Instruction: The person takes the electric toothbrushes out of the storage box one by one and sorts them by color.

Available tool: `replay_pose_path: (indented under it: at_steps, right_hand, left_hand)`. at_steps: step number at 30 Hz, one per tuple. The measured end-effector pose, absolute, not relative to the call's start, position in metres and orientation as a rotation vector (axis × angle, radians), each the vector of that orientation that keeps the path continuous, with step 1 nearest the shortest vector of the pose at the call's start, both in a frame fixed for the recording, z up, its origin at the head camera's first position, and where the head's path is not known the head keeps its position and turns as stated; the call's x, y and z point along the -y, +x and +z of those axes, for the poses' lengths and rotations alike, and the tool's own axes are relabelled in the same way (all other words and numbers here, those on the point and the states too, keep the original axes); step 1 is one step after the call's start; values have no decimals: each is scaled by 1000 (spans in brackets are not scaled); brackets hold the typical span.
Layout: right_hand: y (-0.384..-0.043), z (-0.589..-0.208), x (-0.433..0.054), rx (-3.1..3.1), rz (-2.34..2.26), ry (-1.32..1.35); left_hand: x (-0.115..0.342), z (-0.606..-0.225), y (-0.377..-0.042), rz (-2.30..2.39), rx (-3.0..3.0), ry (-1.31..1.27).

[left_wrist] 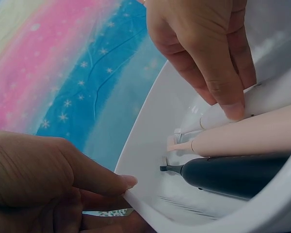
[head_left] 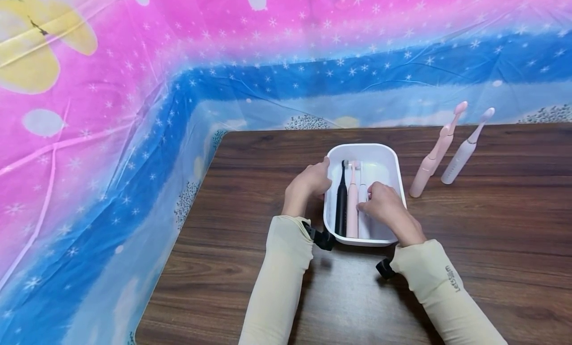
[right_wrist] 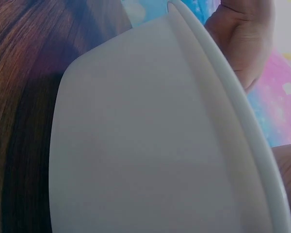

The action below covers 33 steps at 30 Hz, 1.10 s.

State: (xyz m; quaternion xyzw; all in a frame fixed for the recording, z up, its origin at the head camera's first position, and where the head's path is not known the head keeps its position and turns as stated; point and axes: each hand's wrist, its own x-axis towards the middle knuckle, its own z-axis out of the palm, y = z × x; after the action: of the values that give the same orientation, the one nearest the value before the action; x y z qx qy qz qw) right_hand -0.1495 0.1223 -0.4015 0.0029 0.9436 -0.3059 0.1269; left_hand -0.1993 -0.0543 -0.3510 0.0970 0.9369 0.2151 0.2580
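Observation:
A white plastic box [head_left: 384, 169] sits on the table with three electric toothbrushes lying side by side in it. The black toothbrush [head_left: 341, 211] is leftmost, the pink toothbrush [head_left: 352, 211] in the middle, the white toothbrush [head_left: 363, 226] to its right. My left hand [head_left: 308, 181] grips the box's left wall, thumb over the rim and fingers outside, as the left wrist view shows. Inside the box, my right hand [head_left: 385, 203] holds the white toothbrush near the top of its handle. The right wrist view shows mostly the box's outer wall [right_wrist: 136, 131].
Right of the box, two pink toothbrushes [head_left: 420, 178] stand upright, one behind the other. A pale white toothbrush [head_left: 459, 161] stands upright beside them. A pink and blue patterned cloth [head_left: 286, 77] hangs behind and left of the wooden table [head_left: 241, 186].

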Motion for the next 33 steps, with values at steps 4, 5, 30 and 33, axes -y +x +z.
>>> replay_pose_path:
  at_steps: [4,5,30,33]
  right_hand:
    - [-150,-401,-121,-2734,-872,11]
    - [-151,-401,-122,-2735,-870,9]
    - [-150,-397,-125,-2646,-1079,95]
    - [-150,-396,-127,-2599,-1181,113]
  left_hand:
    - [55,-351,-199,587,-2537,263]
    - [55,-351,-199,587,-2538,262]
    - [53,-352,-199,590,-2553,254]
    - [53,-352,-199,584,-2558,253]
